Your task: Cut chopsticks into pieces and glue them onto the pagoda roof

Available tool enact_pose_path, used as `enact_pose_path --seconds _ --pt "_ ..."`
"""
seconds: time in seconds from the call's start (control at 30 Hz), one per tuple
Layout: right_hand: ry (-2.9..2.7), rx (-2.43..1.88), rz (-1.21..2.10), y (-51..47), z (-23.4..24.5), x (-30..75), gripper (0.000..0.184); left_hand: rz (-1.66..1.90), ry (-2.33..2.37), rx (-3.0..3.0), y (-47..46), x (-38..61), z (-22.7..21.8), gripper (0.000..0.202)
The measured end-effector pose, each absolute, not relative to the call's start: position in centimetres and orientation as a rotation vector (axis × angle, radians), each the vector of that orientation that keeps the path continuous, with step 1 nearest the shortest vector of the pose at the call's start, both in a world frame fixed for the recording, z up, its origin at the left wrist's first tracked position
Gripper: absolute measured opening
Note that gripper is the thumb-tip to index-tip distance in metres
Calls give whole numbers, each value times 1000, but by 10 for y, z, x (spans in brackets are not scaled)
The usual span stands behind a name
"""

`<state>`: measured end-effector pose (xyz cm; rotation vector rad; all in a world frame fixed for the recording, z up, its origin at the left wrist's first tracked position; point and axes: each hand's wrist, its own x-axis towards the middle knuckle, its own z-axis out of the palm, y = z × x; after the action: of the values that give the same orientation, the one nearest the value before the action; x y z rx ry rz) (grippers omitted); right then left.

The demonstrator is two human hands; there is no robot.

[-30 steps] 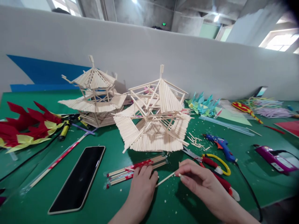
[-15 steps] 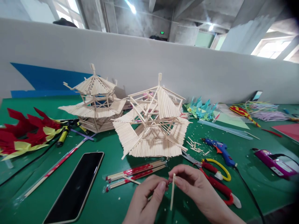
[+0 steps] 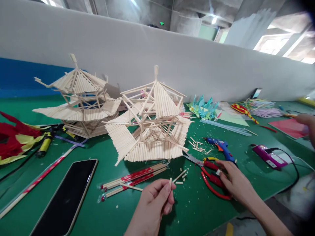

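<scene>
Fingers point(image 3: 165, 191) of our left hand point(image 3: 154, 206) pinch a stick point(image 3: 170, 181) upright, tip exposed, before the pagoda point(image 3: 150, 131); our right hand point(image 3: 235, 182) grips cutters point(image 3: 211, 179) beside it.

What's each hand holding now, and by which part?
Left hand pinches a short wooden stick just below its top end. Right hand is on the handles of the red cutters; whether it grips them cannot be told.

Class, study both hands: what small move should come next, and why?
Probably close the right hand on the red cutters and lift them toward the stick. The left hand pinches that short stick upright, and the right hand's fingers lie on the cutters' handles, which rest on the mat.
</scene>
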<state>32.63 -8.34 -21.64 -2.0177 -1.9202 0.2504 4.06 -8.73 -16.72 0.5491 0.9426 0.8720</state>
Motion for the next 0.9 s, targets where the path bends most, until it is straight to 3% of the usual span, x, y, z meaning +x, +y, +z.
enact_pose_path --seconds 0.3,0.5,0.57,0.77,0.9 --pt "-2089 -2030 235 -74 -226 337 32 867 926 482 -89 41 -173 34" --pt "-2009 -1969 164 -91 -213 349 34 858 932 475 -91 39 -165 27" --pt "-1974 -1904 301 -103 -204 346 35 854 929 487 -91 38 -165 25" --pt "-1724 -1763 1126 -148 -199 328 49 872 923 532 -91 37 -166 23" --pt "-1931 -1601 1270 -150 -197 308 65 913 956 559 -91 32 -166 26"
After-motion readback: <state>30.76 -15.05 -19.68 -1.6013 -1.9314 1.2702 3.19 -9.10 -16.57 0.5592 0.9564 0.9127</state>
